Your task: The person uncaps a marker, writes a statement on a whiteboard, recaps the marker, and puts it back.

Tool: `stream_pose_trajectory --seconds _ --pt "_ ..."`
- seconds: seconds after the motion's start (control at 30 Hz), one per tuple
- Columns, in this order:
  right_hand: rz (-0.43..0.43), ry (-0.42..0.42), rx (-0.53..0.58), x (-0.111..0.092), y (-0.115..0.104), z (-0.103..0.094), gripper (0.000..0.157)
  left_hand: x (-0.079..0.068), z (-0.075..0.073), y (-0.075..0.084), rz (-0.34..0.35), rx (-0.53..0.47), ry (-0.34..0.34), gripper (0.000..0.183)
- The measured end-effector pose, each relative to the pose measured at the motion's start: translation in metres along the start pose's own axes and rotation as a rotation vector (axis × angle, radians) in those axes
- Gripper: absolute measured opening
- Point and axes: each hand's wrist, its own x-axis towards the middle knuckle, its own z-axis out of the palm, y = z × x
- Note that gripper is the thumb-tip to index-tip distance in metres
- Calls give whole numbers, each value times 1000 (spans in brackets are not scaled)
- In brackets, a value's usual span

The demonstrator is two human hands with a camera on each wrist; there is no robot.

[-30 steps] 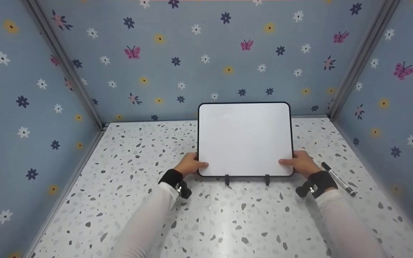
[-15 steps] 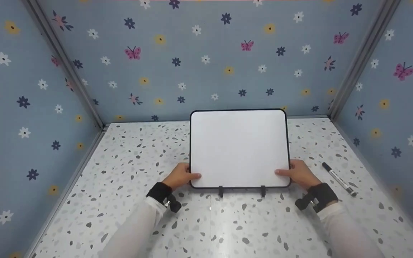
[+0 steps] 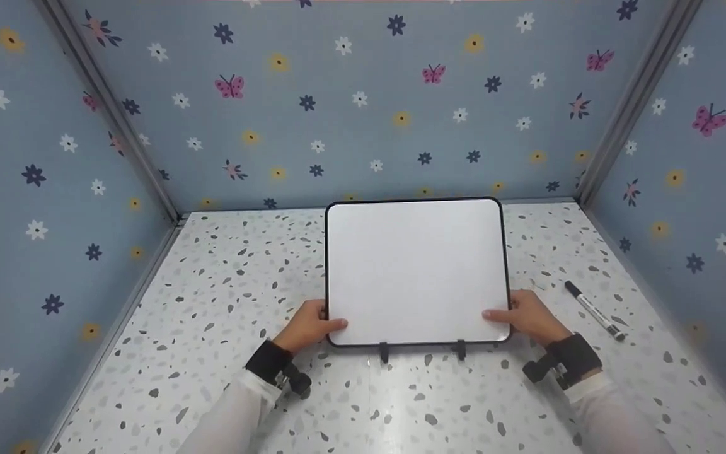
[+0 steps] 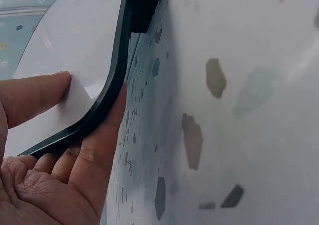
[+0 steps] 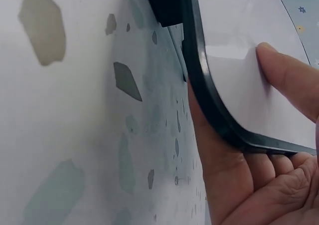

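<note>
Your left hand (image 3: 305,325) and right hand (image 3: 532,317) pinch, thumbs in front, the lower sides of the black-framed whiteboard (image 3: 416,271), its long axis spanning between them, short of and roughly parallel to the far edge of the worktop (image 3: 230,277).

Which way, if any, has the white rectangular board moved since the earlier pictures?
Yes, the board has moved toward the near side and slightly left, judged against the slim black-and-white marker on the speckled white table.

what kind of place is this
Probably a small work booth, perhaps set up for filming: flowered panels joined by grey posts enclose a speckled surface on three sides.
</note>
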Motion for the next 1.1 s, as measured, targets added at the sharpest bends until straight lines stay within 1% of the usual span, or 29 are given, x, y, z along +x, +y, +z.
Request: stream_pose_trajectory --seconds 0.17,0.27,0.37,0.47,0.5,0.77,0.9,1.0,1.07,1.1 --pt "-10 -8 3 -11 2 2 51 -12 0 -2 10 -12 -19 28" --pt "-42 -22 20 -17 2 4 47 -21 0 -3 34 -21 -28 31" --pt "-64 -43 55 -23 4 5 42 -28 1 -3 36 -23 -28 33" --pt "-77 -56 73 -28 5 6 38 -33 2 -5 20 -17 -25 31" --pt "-77 -60 73 -30 5 6 38 -34 2 -5 13 -18 -25 30" --pt "-98 -74 52 -37 7 6 35 -39 3 -7 37 -40 -43 27" --pt "-82 -71 29 -38 5 4 35 -39 4 -8 32 -52 -44 28" --pt "-59 -67 21 -36 3 -4 39 -39 4 -9 25 -55 -44 28" --pt "-57 -33 2 -34 2 -13 46 -39 4 -8 15 -58 -43 28" --pt "-61 -3 -10 -33 2 -19 50 -39 4 -8 14 -58 -45 28"
